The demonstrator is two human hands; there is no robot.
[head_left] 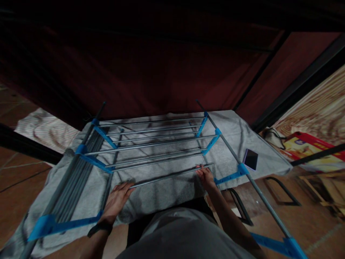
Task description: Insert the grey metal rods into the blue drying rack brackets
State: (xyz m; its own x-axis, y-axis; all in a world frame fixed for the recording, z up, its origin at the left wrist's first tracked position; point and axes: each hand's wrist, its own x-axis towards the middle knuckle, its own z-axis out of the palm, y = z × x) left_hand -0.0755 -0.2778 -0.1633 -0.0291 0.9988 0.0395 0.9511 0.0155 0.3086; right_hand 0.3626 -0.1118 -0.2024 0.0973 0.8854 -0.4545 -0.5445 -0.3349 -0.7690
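Note:
A loose grey metal tube (167, 176) runs crosswise in front of me. My left hand (120, 196), wearing a dark wristband, is closed at the tube's left end, which its fingers partly cover. Near the other end, my right hand (205, 175) pinches the same tube between thumb and fingers. Around both hands stands a partly built rack of grey tubes with blue plastic brackets. Its far crossbars (151, 145) span from the left post (67, 180) to the right post (230, 149). A blue bracket (231, 176) sits just right of my right hand; another (72, 226) is left of my left wrist.
Several loose tubes (77, 180) lie side by side at the left on a grey cloth (265, 158). A phone (251, 159) rests on the cloth at the right. Beyond are a dark red panel (151, 79), a red-and-yellow package (309, 147) and wooden pieces (326, 190).

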